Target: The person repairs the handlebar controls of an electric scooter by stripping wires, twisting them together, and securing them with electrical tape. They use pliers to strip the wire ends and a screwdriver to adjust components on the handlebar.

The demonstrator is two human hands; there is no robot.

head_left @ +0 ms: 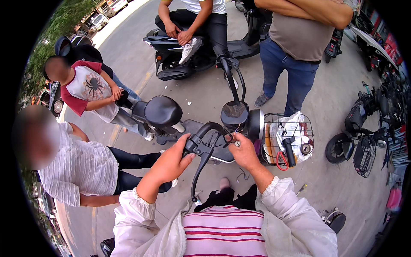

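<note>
My left hand [170,162] grips the black handlebar end of a small electric scooter [162,112], just behind the brake lever housing [200,147]. The long black brake lever [198,177] hangs down from it. My right hand [243,150] pinches thin wires at the inner side of that housing, close to the round black display [234,115]. Both of my sleeves are white. The scooter's black seat lies beyond my left hand.
A wire front basket [287,140] holds a white bag, red-handled pliers and other tools. Two seated people are at the left, one sits on a dark scooter [188,51] ahead, one stands at the upper right. More scooters [364,137] are parked at the right.
</note>
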